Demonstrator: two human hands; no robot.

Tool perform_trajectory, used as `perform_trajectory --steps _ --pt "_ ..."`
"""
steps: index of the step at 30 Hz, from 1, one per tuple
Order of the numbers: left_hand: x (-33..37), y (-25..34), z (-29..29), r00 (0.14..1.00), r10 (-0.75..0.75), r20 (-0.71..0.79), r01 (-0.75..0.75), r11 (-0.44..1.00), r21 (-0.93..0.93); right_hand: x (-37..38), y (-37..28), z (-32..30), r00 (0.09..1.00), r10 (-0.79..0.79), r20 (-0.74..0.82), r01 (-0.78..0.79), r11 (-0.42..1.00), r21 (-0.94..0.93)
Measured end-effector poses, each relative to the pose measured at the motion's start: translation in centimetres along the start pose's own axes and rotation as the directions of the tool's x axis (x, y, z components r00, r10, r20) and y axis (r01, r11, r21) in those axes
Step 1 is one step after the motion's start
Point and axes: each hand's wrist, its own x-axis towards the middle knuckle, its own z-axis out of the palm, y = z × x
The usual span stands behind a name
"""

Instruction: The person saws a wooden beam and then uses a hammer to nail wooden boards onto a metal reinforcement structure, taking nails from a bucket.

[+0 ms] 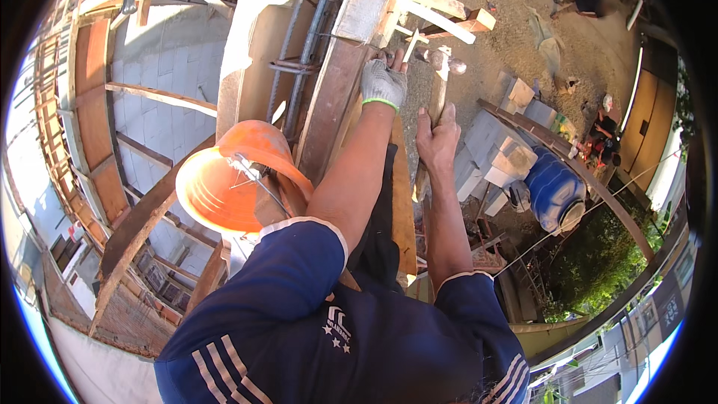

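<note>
Navy shirt (314,348), right hand (440,138) closed around hammer (439,93) — gloved left hand (384,82) beside wooden beam (334,82), its hold unclear.

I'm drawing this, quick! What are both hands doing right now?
Left hand: gloved, by the wooden beam; can't tell if it's holding anything.
Right hand: closed, holding a hammer.

The head-worn fisheye looks steeply down from close above the shirt (299,352), past the left hand (384,82) and right hand (440,137) to distant ground (516,37).
</note>
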Motion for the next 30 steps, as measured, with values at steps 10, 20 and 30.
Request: perform_trajectory --steps 10,20,30 --pt "-2.5 0.6 1.9 0.995 -0.099 0.029 0.096 0.991 0.097 -3.2 5.0 4.0 0.995 -0.030 -0.093 0.044 0.988 0.146" --pt "-2.1 1.1 0.3 0.988 -0.101 0.115 0.084 0.987 0.139 -1.9 -1.8 -0.7 0.937 -0.025 -0.349 0.273 0.676 0.685" --pt "-1.4 0.9 -0.6 0.981 -0.108 0.162 0.070 0.973 0.221 -3.9 3.0 0.5 0.946 0.307 0.106 -0.320 0.830 0.456"
